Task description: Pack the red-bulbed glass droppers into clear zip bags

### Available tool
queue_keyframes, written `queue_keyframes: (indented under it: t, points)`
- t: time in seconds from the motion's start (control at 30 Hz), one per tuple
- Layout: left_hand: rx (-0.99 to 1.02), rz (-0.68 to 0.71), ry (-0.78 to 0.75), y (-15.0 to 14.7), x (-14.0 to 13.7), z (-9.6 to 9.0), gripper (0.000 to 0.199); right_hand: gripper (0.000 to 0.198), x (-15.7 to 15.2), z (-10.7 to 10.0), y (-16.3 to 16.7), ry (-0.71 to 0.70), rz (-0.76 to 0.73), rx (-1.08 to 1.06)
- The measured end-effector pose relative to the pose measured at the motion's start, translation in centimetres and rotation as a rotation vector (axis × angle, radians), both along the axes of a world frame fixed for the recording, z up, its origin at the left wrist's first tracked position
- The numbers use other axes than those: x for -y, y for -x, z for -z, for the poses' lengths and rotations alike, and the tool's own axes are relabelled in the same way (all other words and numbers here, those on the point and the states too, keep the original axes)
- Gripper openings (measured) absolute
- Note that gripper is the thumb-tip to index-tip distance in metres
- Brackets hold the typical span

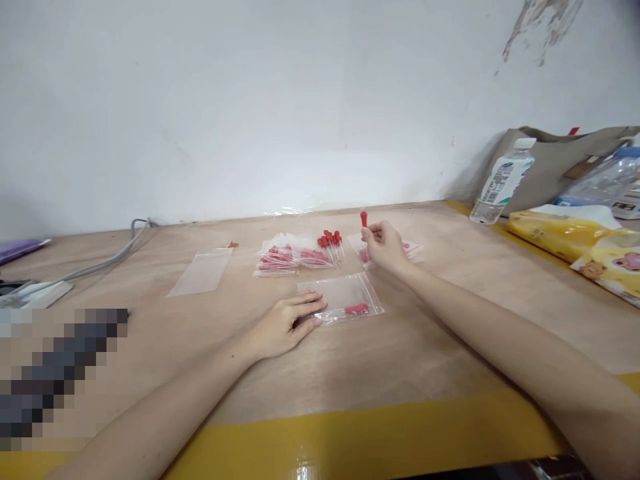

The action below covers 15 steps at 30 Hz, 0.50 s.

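Observation:
My right hand (386, 248) pinches a dropper by its red rubber bulb (364, 219), held upright above the table; its lower part is hidden by my fingers. Fingers stretched out, my left hand (290, 323) rests on the near left part of a clear zip bag (345, 291). Inside that bag lies one red-bulbed dropper (357, 309). Just behind are loose red-bulbed droppers (330, 241) in a small bunch. Filled bags of red droppers (277, 260) are piled to their left, and another filled bag (367, 257) lies partly behind my right hand.
An unfilled clear bag (203, 272) lies flat at left, near a grey cable (110, 259). On the right stand a plastic bottle (503, 181), a grey bag (543, 170) and a yellow packet (560, 233). Yellow tape (375, 430) runs along the table's front edge. A white wall rises behind.

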<state>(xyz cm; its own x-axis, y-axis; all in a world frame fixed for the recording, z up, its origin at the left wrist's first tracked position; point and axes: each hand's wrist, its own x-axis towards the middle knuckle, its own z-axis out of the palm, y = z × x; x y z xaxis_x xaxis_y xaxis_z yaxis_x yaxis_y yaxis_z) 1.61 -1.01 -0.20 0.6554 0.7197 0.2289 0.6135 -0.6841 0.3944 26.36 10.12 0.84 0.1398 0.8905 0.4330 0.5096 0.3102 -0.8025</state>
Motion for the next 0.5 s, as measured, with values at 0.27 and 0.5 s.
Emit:
queue_keyframes:
  t: [0.27, 0.5]
  points:
    - [0.008, -0.001, -0.013, 0.0, 0.0, -0.1, 0.035, 0.061, 5.0, 1.1, -3.4, 0.046, -0.121, -0.389]
    - [-0.008, -0.011, -0.027, 0.0, -0.1, -0.2, 0.037, 0.045, 5.6, 2.5, -2.9, 0.186, -0.065, -0.555]
